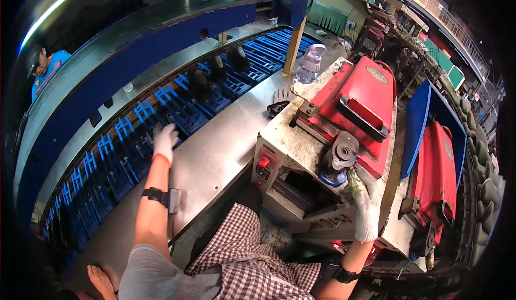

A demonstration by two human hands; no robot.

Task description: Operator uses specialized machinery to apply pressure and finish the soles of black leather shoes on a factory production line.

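Note:
My left hand point(165, 138), in a white knit glove with an orange cuff, reaches over the near edge of a long rack of blue slats point(145, 112). Its fingers look loosely spread, and nothing shows in them. At the right, my right hand point(366, 214), also in a white glove, is closed around a worn, yellowish handle point(355, 186). This handle sits below a round grey metal part point(344, 148) at the front of a red-lidded machine point(365, 106). The fingers are partly hidden there.
A metal tabletop point(215, 144) lies between rack and machine. On it are a clear bottle point(310, 66), a grey glove point(280, 95) and a black loop point(277, 108). Dark lumps point(200, 85) rest on the rack. Another red machine point(432, 176) stands right. A person point(51, 66) is far left.

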